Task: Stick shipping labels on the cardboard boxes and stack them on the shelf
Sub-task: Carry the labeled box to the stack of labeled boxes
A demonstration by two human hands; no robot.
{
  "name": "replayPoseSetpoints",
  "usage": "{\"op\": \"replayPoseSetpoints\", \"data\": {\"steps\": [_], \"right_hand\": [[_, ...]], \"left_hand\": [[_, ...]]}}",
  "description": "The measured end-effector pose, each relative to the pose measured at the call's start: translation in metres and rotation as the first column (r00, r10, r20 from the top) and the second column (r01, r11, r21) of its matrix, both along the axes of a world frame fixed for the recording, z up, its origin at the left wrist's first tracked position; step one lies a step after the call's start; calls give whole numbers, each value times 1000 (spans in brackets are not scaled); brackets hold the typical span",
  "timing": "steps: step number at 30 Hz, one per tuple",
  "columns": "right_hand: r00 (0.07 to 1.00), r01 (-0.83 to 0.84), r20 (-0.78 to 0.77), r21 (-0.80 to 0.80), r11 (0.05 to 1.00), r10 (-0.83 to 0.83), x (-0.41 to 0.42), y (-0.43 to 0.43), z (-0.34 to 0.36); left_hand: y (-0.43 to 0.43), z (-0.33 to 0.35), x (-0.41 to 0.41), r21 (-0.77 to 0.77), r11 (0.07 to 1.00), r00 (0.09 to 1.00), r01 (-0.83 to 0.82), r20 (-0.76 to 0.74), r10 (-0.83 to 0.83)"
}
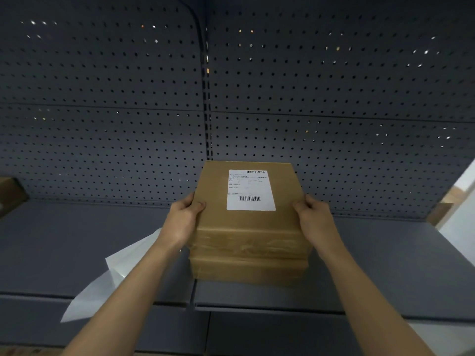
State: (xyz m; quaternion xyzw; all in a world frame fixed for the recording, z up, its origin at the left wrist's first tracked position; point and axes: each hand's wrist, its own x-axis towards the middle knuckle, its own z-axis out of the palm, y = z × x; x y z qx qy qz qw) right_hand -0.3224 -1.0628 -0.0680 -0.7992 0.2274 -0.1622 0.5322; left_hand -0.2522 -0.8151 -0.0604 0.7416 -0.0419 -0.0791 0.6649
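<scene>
At the far left edge, a brown cardboard piece (10,194) sits on the grey shelf (385,253), cut off by the frame; too little of it shows to say more. Behind everything stands a dark perforated back panel (102,98), split by a vertical slotted upright near the middle.

Further right, a white sheet (118,268) lies on the shelf's near edge and hangs partly over it, with the left forearm crossing above it.

The left hand (183,217) grips the left side of the upper cardboard box (257,224). Its thumb is laid on the top face near the edge and its fingers are curled down the side wall.

This upper box sits in the middle of the shelf, directly on top of a lower cardboard box (249,271) of similar footprint. The two touch, and the near face of the upper one juts slightly past the lower. Clear tape wraps the near face of the upper box. A white shipping label (250,190) with barcodes at its top and bottom is stuck flat on the top face, toward the far right part.

The right hand (312,214) clasps the right side of the same box, thumb on the top edge, fingers wrapped down the side.

At the far right, past the shelf's end, a tan shape (440,213) shows against a pale wall.
</scene>
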Motion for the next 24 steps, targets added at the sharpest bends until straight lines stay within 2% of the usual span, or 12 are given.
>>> {"op": "replayPoseSetpoints", "data": {"steps": [4, 6, 8, 10, 13, 16, 18, 21, 24], "right_hand": [[999, -5, -32, -10, 1000, 5, -2, 1, 3], [998, -29, -64, -83, 996, 24, -6, 3, 8], [995, -40, -96, -209, 977, 21, -12, 7, 17], [999, -16, -40, -315, 949, 4, -18, 10, 27], [991, 6, 125, -446, 895, 56, -24, 20, 35], [961, -46, 209, -530, 847, 183, -25, 46, 38], [933, -146, 197, -555, 819, 301, -22, 68, 37], [874, -307, 129, -602, 737, 469, -14, 103, 34], [811, -398, 86, -645, 652, 579, -2, 145, 32]], "left_hand": [[2, 2, -1, 34, 999, 1000, 18, -17, -18], [0, 5, -4, 70, 997, 1000, 20, -20, -18], [-1, 10, -9, 172, 985, 1000, -16, 17, 13], [1, 14, -11, 293, 953, 993, -83, 109, 53], [9, 22, -22, 349, 921, 968, -174, 231, 95], [23, 26, -38, 409, 875, 926, -258, 363, 103], [40, 24, -49, 445, 840, 902, -310, 418, 112], [80, 13, -65, 493, 782, 888, -381, 431, 161], [133, 3, -81, 563, 700, 881, -439, 422, 213]]}}
